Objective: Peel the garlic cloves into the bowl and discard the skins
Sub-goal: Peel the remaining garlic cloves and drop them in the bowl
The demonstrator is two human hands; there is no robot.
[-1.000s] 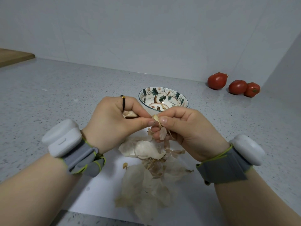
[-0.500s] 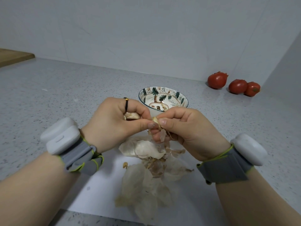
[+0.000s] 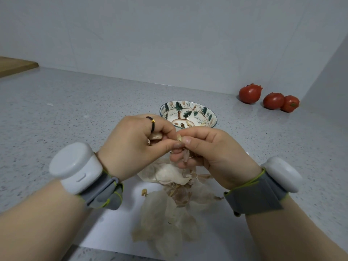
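Garlic clove (image 3: pixel 156 136) sits tucked in the curled fingers of the left hand (image 3: pixel 131 146), only its pale end showing. The right hand (image 3: pixel 211 153), also curled, pinches a strip of skin (image 3: pixel 179 138) between thumb and forefinger, right against the left thumb tip (more papery shreds hang among its lower fingers). Both hands are held above a pile of skins (image 3: pixel 165 210) lying on a white sheet (image 3: pixel 113 232) on the speckled grey counter (image 3: pixel 75 110). Just beyond the hands stands the painted bowl (image 3: pixel 211 114), with a small pale piece inside. Three tomatoes (image 3: pixel 250 93) sit far right by the wall, and a wooden board (image 3: pixel 15 65) is at far left.
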